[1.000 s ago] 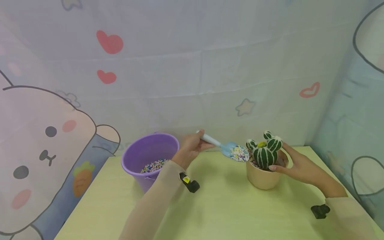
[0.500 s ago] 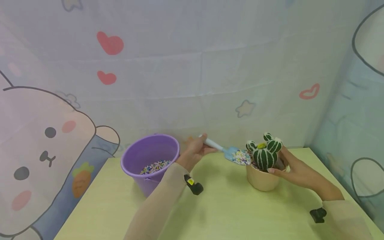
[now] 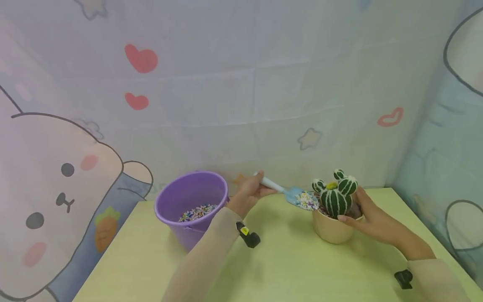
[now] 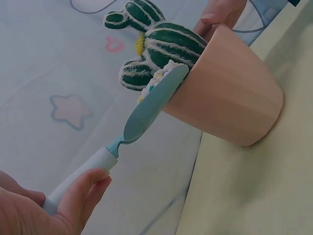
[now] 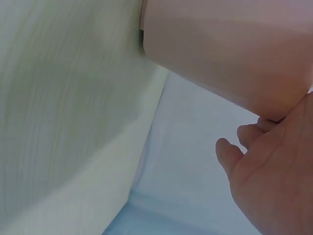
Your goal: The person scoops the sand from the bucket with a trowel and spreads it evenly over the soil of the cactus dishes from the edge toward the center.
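My left hand (image 3: 248, 193) grips the white handle of a small light-blue trowel (image 4: 156, 104). A heap of multicoloured pellets (image 3: 307, 201) lies in its blade, whose tip is at the near-left rim of a peach plant pot (image 3: 332, 229). Inside the pot stands a round green cactus with white stripes (image 3: 336, 203), smaller lobes and a yellow top. On the pot's right side my right hand (image 3: 377, 222) holds the rim, thumb towards the cactus; the head view hides part of its fingers. The right wrist view has the pot's wall (image 5: 225, 54) beside that hand.
A purple bucket (image 3: 171, 220) with more pellets inside (image 3: 197, 213) stands left of my left forearm. All of it is on a pale yellow-green table (image 3: 286, 268). A printed cloth backdrop (image 3: 226, 96) hangs behind the table and along the right side.
My left hand has brought the trowel slightly right and lower, so its tip is at the pot's rim. The pellets are still in the blade. My right hand keeps its place at the pot.
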The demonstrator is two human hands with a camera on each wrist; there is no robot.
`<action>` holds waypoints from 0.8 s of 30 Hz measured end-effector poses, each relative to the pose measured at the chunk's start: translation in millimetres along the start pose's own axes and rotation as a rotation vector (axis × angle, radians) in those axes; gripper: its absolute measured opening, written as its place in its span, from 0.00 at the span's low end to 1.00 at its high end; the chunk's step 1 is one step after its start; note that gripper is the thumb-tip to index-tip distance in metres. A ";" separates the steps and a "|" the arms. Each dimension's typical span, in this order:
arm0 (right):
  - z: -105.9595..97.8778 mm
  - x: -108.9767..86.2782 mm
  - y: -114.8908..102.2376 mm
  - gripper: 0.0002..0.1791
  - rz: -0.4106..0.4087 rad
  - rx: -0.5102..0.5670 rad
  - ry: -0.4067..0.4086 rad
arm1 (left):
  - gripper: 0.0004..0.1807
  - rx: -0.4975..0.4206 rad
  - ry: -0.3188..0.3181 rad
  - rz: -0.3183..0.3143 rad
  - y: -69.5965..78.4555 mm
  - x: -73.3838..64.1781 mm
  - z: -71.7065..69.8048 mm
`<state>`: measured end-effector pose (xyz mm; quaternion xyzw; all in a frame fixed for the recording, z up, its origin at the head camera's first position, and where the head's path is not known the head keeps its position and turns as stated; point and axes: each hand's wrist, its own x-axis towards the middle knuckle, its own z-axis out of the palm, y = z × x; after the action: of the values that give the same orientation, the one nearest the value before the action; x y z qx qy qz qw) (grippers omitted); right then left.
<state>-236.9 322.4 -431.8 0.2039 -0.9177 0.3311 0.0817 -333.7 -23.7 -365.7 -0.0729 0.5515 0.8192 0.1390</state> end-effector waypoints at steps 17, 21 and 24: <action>-16.7 -14.9 -28.7 0.60 0.150 -0.029 -0.183 | 0.24 0.004 0.024 0.071 2.4 -4.1 11.9; -20.7 -11.9 -23.2 0.53 0.112 0.005 -0.167 | 0.22 0.021 0.030 0.096 4.5 -6.5 17.5; -11.0 -13.9 -19.7 0.49 0.108 -0.045 -0.132 | 0.21 0.029 0.035 0.109 5.3 -9.1 18.7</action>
<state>-215.7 320.1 -416.0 0.1736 -0.9379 0.3002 0.0077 -326.0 -9.6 -351.4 -0.0551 0.5688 0.8161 0.0858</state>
